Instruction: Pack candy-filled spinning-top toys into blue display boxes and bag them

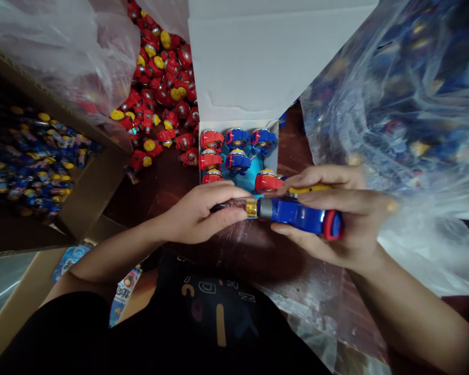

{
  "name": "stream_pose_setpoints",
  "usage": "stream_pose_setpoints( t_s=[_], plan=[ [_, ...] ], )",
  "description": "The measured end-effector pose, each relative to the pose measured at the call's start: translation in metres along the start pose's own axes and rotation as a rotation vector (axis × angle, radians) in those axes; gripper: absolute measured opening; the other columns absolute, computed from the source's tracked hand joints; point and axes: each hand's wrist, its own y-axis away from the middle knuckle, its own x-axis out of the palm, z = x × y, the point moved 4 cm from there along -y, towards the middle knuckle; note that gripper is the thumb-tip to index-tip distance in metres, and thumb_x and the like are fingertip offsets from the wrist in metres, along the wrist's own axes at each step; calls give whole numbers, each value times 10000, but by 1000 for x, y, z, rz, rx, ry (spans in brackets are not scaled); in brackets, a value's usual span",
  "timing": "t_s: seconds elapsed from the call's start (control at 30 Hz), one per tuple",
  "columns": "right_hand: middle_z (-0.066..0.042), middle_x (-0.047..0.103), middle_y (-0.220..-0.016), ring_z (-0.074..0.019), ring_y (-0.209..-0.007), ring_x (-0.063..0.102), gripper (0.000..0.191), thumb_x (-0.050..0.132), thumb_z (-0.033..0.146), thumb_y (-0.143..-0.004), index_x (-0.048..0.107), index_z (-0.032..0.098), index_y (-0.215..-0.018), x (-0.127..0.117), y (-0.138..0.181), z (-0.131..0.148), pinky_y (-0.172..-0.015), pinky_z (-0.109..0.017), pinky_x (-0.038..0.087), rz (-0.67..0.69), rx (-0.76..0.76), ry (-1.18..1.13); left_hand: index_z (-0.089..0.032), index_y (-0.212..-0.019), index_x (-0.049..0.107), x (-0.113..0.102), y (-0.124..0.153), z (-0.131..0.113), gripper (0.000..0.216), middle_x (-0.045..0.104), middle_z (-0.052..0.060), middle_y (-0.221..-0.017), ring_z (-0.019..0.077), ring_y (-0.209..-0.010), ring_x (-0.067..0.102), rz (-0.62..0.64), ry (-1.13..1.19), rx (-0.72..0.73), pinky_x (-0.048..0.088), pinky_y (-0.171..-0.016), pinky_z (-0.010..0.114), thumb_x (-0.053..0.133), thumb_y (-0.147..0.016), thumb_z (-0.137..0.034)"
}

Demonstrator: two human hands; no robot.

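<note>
Left hand: curled shut, thumb and fingers pinched round the dark end piece of the toy, wrist resting over the table.
Right hand: closed round the blue toy tube, fingers across the top, thumb along the near side, palm cradling it from below.
Blue toy tube: held level between both hands, just in front of the white box and above the table; grey collar and gold band at its left end, meeting the dark end piece.
Red cap: on the right end of the tube, showing between the right fingers.
Yellow part: lying under the right fingers, just above the tube; its form hard to tell.
White box: open, lid flap raised away; cyan tray inside.
Red spinner toys: in the left column of the tray, one more at its near right.
Blue spinner toys: beside the red ones, in the middle and right of the tray.
Loose red toys: heaped on the dark wooden table, left of the white box.
Cardboard carton: far left, filled with small blue and yellow pieces.
Clear plastic bag: at right, blue toys blurred inside.
Second plastic bag: upper left, over the carton's edge.
</note>
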Motion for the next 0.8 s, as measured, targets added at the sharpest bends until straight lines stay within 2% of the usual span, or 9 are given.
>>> stream_pose_setpoints(
  t_s=[0.1,0.17,0.27,0.37,0.43,0.5,0.57,0.67,0.8],
  plan=[
    [-68,691,-1191,-276,-1144,721,431,843,380,-927,625,333,-1297,6,2,-3,-954,-450,655,64,144,-7,-153,-1288,650,4,4,2,270,746,71,-996,180,-875,690,-103,-448,241,573,-809,297,554,-1145,-361],
    [-55,702,-1168,-244,-1095,736,404,789,397,-977,596,323,-1323,9,5,-6,-886,-377,668,92,279,-15,-149,-1337,630,9,7,7,299,750,53,-960,186,-831,675,-139,-667,376,562,-808,322,577,-1139,-367],
    [-48,711,-1215,-206,-1009,749,493,793,417,-979,578,325,-1414,8,3,-6,-784,-307,677,130,373,0,-181,-1436,603,9,9,14,371,750,33,-975,178,-829,675,-192,-692,456,553,-792,315,617,-1126,-385],
    [-64,682,-1413,-234,-1196,739,709,856,412,-932,547,330,-1565,-9,-7,-8,-962,-355,691,127,338,-2,-220,-1496,608,-1,-1,21,404,745,63,-1107,182,-983,712,-250,-533,300,586,-882,305,622,-1123,-377],
    [-49,682,-1487,-247,-1296,720,734,862,374,-936,559,342,-1604,-29,-16,-15,-1101,-408,651,95,295,17,-230,-1513,624,-8,-13,28,453,745,88,-1213,204,-1094,722,-240,-453,165,595,-988,335,648,-1106,-427],
    [-33,708,-1495,-248,-1309,726,715,851,335,-953,577,365,-1613,-53,-23,-25,-1163,-434,616,47,218,216,-258,-1536,628,-12,-26,41,553,727,101,-1363,253,-1226,705,-213,-451,53,566,-1101,406,709,-1056,-519],
    [-45,715,-1500,-250,-1303,737,715,856,326,-952,586,374,-1612,-69,-27,-39,-1168,-422,607,47,117,522,-295,-1519,658,-13,-38,60,570,690,86,-1486,299,-1345,660,-182,-497,-9,503,-1177,479,753,-1019,-550],
    [-74,748,-1443,-227,-1244,773,576,821,333,-986,661,328,-1539,-64,-23,-70,-1096,-360,644,160,54,731,-302,-1326,786,-4,-49,92,318,751,40,-1409,287,-1313,682,-91,-523,-13,457,-1155,492,758,-1039,-436],
    [-105,737,-1453,-222,-1262,769,477,768,341,-1025,687,279,-1491,-35,-7,-104,-1062,-346,672,262,55,655,-277,-1159,843,7,-50,116,149,803,25,-1266,234,-1158,734,-58,-505,-54,431,-1081,456,756,-1047,-324]
  ],
)
